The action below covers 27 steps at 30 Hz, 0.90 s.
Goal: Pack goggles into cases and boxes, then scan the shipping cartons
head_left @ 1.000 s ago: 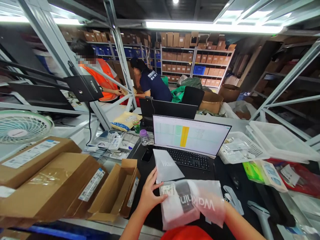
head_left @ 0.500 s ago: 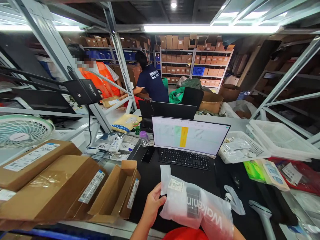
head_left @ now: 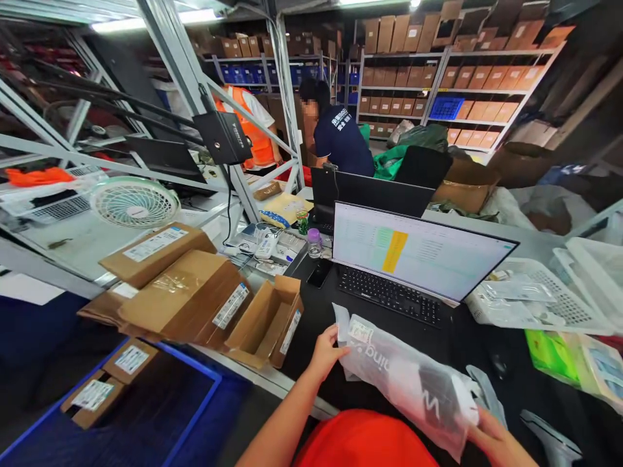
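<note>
Both hands on it now! The left hand has thumb and fingers nearly together, nipping the far end of the frosted plastic bag; the right hand is closed around the near end, some of its fingertips out of my sight. The bag slants between them, just above the black desk surface and in front of the keyboard, a pale item inside.

And it's crowded here! Tight on the left, an open cardboard box stands near the left forearm, closed cartons beside it. Over on the right, a crumpled clear wrapper lies right by the right hand, with the mouse and a grey scanner close by. Behind the keyboard the lit screen blocks the way forward, a phone and purple-capped bottle off its left edge. White basket to the right, and across the bench a person in a navy shirt bends over.
</note>
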Motion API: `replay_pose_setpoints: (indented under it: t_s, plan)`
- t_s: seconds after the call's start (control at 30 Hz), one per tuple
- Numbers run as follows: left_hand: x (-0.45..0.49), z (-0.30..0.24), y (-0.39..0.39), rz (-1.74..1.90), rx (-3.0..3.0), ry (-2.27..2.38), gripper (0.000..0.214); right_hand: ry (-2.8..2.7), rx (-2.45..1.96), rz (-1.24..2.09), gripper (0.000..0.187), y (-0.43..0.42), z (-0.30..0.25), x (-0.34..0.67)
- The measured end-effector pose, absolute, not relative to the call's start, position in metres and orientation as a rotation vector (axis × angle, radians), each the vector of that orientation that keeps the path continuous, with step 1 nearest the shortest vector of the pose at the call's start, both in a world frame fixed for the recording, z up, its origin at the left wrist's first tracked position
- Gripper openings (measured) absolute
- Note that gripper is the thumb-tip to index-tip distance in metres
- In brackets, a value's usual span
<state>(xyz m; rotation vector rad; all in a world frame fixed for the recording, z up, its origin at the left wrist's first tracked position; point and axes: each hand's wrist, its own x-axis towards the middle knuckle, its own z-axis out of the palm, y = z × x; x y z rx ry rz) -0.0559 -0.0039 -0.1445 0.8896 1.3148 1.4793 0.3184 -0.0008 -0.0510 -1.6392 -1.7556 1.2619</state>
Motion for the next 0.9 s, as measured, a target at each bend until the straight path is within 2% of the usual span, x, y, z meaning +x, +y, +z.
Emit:
replay_pose_setpoints:
  t_s: [0.1,0.17,0.27,0.4,0.5,0.63,0.77,0.9]
  plan:
    - [-0.054,-0.152,0.010,1.440,0.926,1.379,0.039,-1.547,-1.700,1.487,0.052,-0.006,-0.039,0.357]
    - [-0.051,-0.157,0.021,1.396,0.963,1.419,0.038,-1.344,-1.780,1.518,0.047,-0.011,-0.036,0.383]
    - [-0.051,-0.160,0.037,1.339,1.036,1.493,0.046,-0.995,-1.824,1.357,0.047,-0.021,-0.035,0.420]
    - [-0.057,-0.136,0.048,1.301,1.154,1.578,0.056,-0.759,-1.823,1.047,0.067,-0.032,-0.038,0.459]
    - [-0.055,-0.103,0.048,1.231,1.529,1.630,0.065,-0.877,-1.835,1.014,0.067,-0.033,-0.041,0.460]
    - [-0.034,-0.080,0.043,0.843,2.137,1.608,0.071,-1.216,-1.753,1.085,0.056,-0.021,-0.042,0.417]
    - [-0.016,-0.098,0.038,0.601,2.252,1.626,0.063,-1.421,-1.612,1.197,0.057,-0.003,-0.046,0.360]
    - [-0.021,-0.124,0.031,0.657,2.180,1.786,0.048,-1.442,-1.509,1.340,0.056,0.006,-0.055,0.323]
